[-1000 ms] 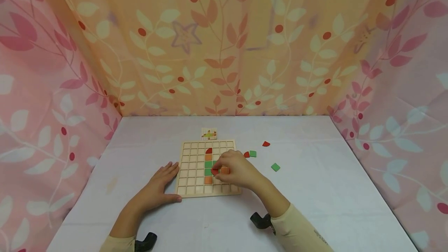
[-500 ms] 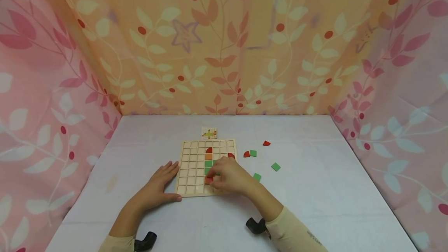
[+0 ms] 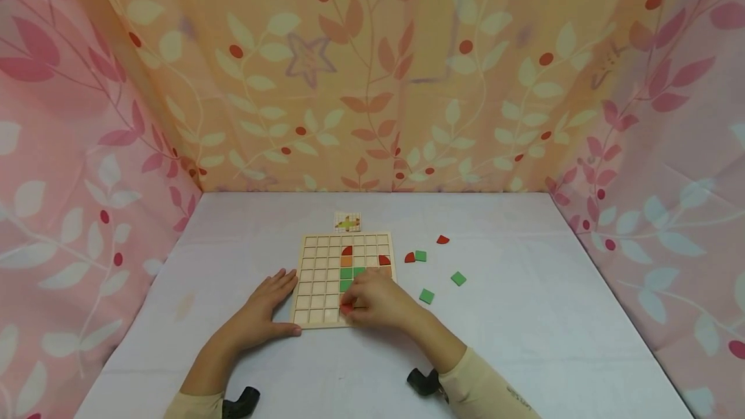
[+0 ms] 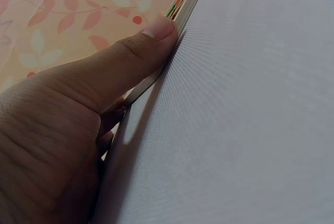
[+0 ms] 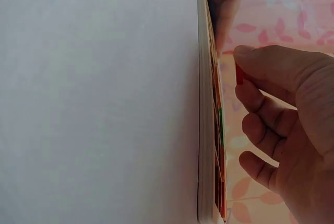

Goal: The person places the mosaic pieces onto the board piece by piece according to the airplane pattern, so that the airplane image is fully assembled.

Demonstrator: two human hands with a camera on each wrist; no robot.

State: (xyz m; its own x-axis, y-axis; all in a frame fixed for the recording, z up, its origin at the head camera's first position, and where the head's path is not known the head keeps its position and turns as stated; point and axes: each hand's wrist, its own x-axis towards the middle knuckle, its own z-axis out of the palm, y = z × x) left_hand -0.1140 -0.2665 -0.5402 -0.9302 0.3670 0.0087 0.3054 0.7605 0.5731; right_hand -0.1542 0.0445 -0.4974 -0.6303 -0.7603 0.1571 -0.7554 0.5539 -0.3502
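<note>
Our left sleeve [image 3: 194, 405] and right sleeve [image 3: 480, 383] are pale beige; we wear dark print [image 3: 517, 397], too small to read, on the right one. A black, bent fitting [image 3: 243, 401] juts beside each.

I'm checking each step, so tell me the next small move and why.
Probably lower the red piece into a cell near the board's front edge: the right hand pinches it just off the board there, while the left hand rests against the board's left side.
</note>
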